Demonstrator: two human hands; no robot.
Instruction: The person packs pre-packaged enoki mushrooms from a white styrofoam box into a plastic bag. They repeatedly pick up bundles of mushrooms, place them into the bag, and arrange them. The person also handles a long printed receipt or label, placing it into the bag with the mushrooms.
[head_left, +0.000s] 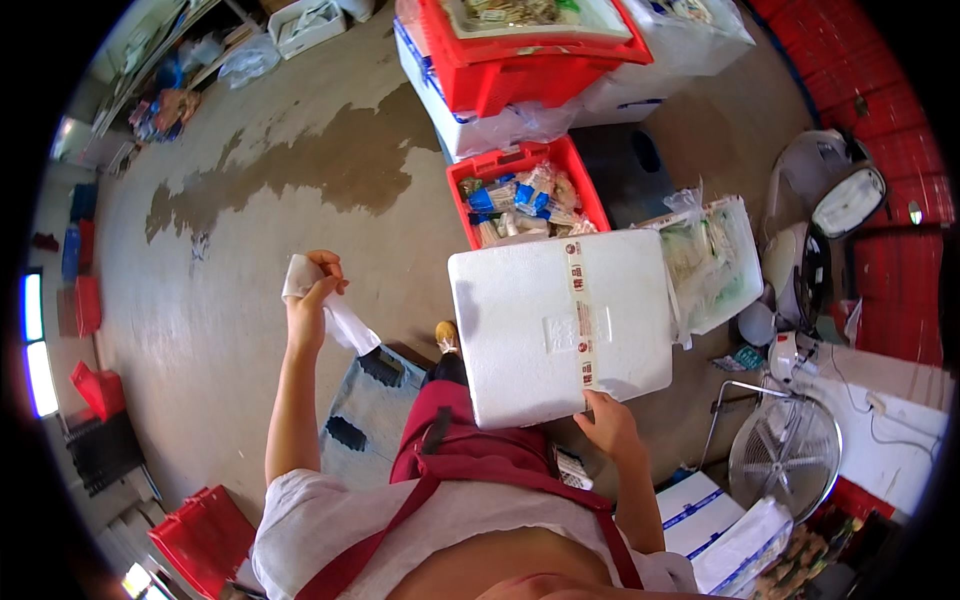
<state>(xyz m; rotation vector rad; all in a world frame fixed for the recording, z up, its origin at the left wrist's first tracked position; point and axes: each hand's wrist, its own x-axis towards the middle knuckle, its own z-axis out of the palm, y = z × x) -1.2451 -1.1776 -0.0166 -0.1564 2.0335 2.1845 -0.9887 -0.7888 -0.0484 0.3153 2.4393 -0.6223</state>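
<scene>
Off to the left over the floor, my left hand (311, 304) grips a loosely folded white strip (351, 328), paper or thin plastic. Its lower end hangs towards a blue plastic pallet. In front of my waist stands a white polystyrene foam box (510, 315), its top face up. Printed packing tape (579, 292) runs across the top from the far edge to the near edge. My right hand (611, 427) touches the near edge, its fingertips at the tape's end and its thumb apart from them.
Beyond the box, a red crate (454, 184) holds bagged mushrooms. Farther off, another red crate (495, 79) sits on white boxes. An open foam box (739, 262) with bagged produce stands to the right. A scooter (795, 202) and a fan (784, 457) are farther right. The concrete floor (225, 315) has wet patches.
</scene>
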